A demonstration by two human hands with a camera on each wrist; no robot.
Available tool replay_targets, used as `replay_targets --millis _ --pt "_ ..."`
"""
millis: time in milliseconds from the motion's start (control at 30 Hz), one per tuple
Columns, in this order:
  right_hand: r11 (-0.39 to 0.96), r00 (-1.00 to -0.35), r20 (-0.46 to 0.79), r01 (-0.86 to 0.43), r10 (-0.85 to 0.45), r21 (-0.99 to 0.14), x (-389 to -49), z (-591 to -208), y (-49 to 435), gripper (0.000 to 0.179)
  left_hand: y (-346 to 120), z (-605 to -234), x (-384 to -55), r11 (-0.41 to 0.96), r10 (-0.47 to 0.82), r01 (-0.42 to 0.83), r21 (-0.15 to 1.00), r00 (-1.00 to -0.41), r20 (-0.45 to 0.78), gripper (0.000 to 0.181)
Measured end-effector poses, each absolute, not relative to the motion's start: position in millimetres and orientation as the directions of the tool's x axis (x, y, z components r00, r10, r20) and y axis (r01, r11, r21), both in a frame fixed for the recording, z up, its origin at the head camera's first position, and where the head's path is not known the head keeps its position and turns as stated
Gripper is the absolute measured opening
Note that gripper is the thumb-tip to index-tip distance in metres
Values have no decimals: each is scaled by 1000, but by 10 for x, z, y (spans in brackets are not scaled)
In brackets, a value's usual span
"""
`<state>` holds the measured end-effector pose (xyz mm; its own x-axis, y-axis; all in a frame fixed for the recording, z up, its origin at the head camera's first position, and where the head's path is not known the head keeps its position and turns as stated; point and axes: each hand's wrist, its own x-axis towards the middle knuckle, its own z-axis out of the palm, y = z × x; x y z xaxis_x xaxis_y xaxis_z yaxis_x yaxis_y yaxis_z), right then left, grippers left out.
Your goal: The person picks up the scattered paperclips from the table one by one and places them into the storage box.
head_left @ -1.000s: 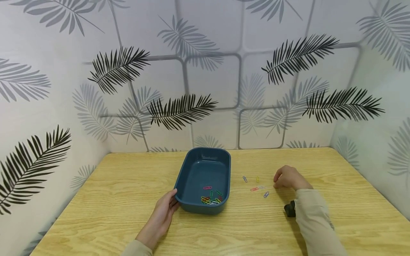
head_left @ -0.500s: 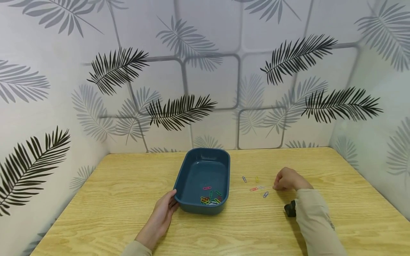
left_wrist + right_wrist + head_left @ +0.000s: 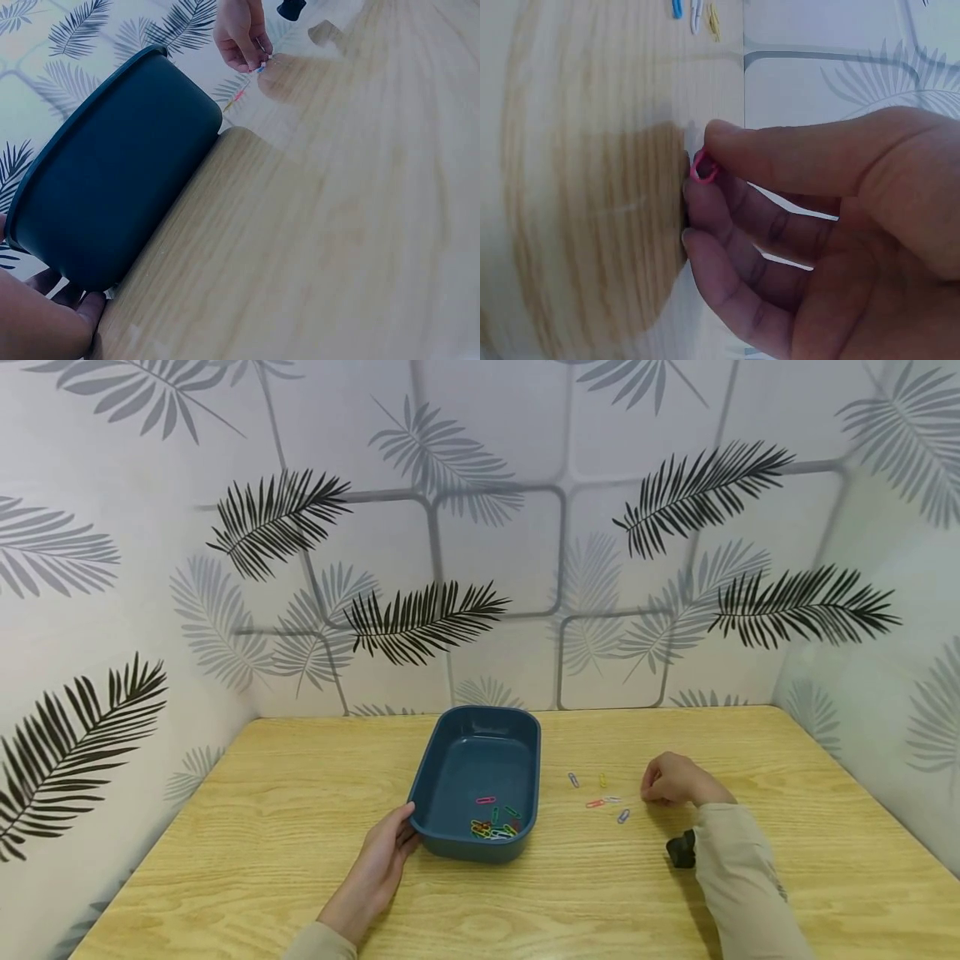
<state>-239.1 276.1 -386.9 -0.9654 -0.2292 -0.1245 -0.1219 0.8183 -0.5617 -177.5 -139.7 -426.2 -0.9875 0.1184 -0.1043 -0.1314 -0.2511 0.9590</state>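
Observation:
A dark blue tray [image 3: 487, 768] stands on the wooden table, with several coloured paper clips [image 3: 495, 833] gathered at its near end. My left hand [image 3: 378, 856] grips its near left corner, the thumb at the rim and the fingers low against the wall [image 3: 120, 157]. To the right of the tray, just above the tabletop, my right hand [image 3: 678, 779] pinches a pink paper clip [image 3: 694, 169] between thumb and forefinger. The head view hides that clip behind the fingers. Loose clips lie between tray and right hand: a red clip [image 3: 595, 803], a yellow clip [image 3: 603, 780] and others.
The wooden table [image 3: 300, 793] meets a leaf-patterned wall [image 3: 495, 568] at its back edge. A small black object [image 3: 681, 850] sits at the right wrist beside the sleeve [image 3: 738, 860].
The right thumb and fingers have drawn closer together, with the hand staying in nearly the same place. Left hand, tray and loose clips look unmoved.

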Motion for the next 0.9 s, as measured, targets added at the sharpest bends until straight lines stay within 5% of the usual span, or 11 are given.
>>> replay_targets --millis 567,900 --pt "654 -953 -74 -144 -294 -742 -2446 -3912 2449 4 -1411 -4287 -1769 -252 112 -121 960 -989 -95 54" --pt "665 -944 -15 -221 -330 -713 -2454 -3945 2240 4 -1412 -4288 -1772 -255 106 -118 960 -990 -94 53"
